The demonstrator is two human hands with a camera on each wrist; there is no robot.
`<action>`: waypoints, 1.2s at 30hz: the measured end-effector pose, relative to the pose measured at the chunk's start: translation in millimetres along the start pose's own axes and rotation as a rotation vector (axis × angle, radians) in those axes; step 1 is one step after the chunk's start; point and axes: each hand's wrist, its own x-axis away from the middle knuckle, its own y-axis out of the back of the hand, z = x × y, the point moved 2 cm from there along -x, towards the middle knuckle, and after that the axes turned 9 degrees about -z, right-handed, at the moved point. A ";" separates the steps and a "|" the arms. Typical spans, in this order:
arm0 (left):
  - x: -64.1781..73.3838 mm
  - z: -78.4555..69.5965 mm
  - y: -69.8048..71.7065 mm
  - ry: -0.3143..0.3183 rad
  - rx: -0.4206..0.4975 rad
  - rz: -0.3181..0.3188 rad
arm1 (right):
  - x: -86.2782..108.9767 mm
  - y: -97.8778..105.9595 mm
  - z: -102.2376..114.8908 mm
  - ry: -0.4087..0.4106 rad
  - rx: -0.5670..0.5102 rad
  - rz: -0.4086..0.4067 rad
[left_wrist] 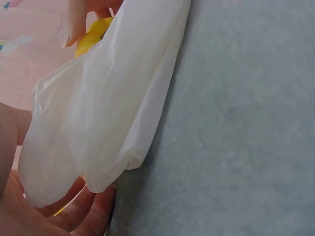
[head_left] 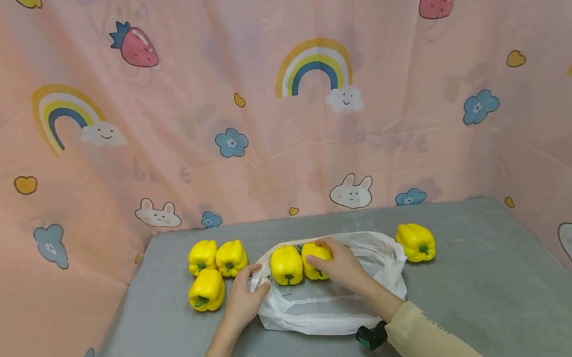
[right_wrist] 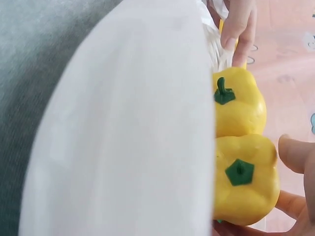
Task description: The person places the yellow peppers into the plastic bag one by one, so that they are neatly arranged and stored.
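A white plastic bag [head_left: 304, 319] lies with its mouth spread wide on the grey table. Inside, toward the back, a yellow bell pepper [head_left: 286, 266] with a green stem sits beside another yellow bell pepper [right_wrist: 246, 179]. My right hand [head_left: 342, 264] reaches over the bag and has its fingers curled round the right one of these two, thumb at its side. At the bag's left rim, my left hand [head_left: 243, 297] holds the plastic between thumb and fingers. The bag hides part of the left fingers in the left wrist view.
Left of the bag, three yellow bell peppers [head_left: 206, 290] stand close together. One more yellow bell pepper [head_left: 416, 242] is right against the bag's right side. A pink printed curtain [head_left: 284, 166] rises behind the table [head_left: 475, 298] and along its sides.
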 end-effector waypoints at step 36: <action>1.7 -4.2 -0.3 0.002 0.000 0.002 | 25.4 94.2 4.8 0.170 0.147 -0.013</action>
